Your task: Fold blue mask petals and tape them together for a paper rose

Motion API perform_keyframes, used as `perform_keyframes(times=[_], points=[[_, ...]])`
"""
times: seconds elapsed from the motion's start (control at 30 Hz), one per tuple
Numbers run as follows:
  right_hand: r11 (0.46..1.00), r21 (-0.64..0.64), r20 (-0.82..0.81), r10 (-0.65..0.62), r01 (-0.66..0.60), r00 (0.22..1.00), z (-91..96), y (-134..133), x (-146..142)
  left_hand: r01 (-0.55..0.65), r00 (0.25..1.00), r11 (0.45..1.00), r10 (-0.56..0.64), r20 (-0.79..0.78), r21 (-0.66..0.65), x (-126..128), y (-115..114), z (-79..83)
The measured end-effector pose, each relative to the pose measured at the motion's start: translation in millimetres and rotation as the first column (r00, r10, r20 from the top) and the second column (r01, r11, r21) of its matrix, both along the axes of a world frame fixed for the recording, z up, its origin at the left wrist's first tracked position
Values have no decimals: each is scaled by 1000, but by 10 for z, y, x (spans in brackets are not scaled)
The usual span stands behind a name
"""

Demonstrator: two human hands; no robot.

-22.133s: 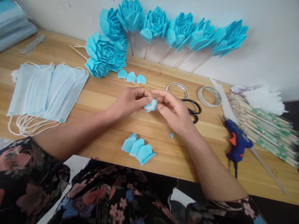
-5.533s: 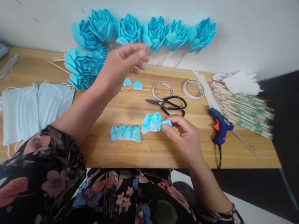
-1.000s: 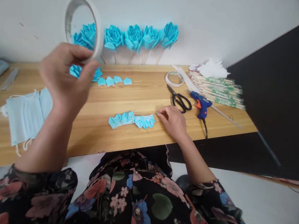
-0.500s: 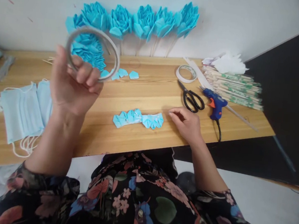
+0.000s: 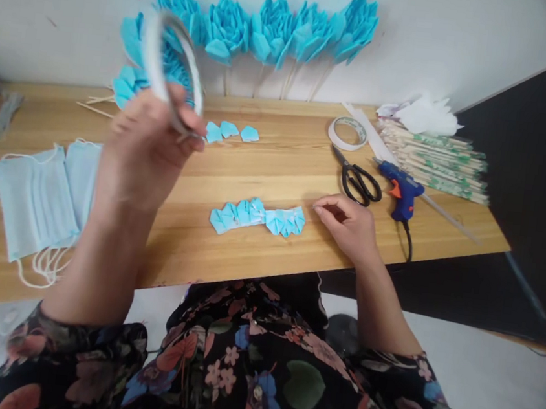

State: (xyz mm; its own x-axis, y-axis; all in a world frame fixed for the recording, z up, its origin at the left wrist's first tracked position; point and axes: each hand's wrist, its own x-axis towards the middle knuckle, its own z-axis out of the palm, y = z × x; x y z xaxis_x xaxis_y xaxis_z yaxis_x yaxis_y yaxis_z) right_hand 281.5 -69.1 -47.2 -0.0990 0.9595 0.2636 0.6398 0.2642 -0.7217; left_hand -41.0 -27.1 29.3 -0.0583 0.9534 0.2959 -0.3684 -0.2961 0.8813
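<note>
My left hand (image 5: 156, 134) is raised over the table, fingers closed on the lower edge of a narrow roll of tape (image 5: 156, 55), which stands tilted and blurred. My right hand (image 5: 346, 225) rests on the wood with its fingers curled and thumb near the forefinger; whether anything sits between the tips is too small to make out. Just left of it lies a strip of folded light-blue petals (image 5: 258, 217). Behind the strip are a few loose blue petal pieces (image 5: 229, 128).
Blue flowers (image 5: 274, 32) on sticks lean along the wall. Face masks (image 5: 39, 199) lie at the left. Toward the right are a wider tape roll (image 5: 347, 134), black scissors (image 5: 356, 177), a blue glue gun (image 5: 404, 191) with its cord, and wrapped sticks (image 5: 440, 163) under white material (image 5: 423, 115).
My left hand has turned its wrist and shifted slightly right, so the tape roll appears more edge-on. My right hand stays beside the petal strip. The whole view has shifted a little.
</note>
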Motion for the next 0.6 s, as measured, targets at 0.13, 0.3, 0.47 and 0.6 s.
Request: perform_keyframes(times=[0.13,0.3,0.47,0.6], points=[[1000,-4,3,21,-21,1000,28,-25,-7,-27,960,996,51,-276,91,28,3,-68],[993,-47,-20,105,-106,994,56,-42,-3,16,995,980,5,-103,198,-15,45,-59],[994,-31,-36,101,-102,994,17,-11,7,89,988,981,-65,-139,172,0,88,-149],[995,-16,-32,100,-100,994,-9,3,11,1,1000,994,-1,1,113,40,82,-29]])
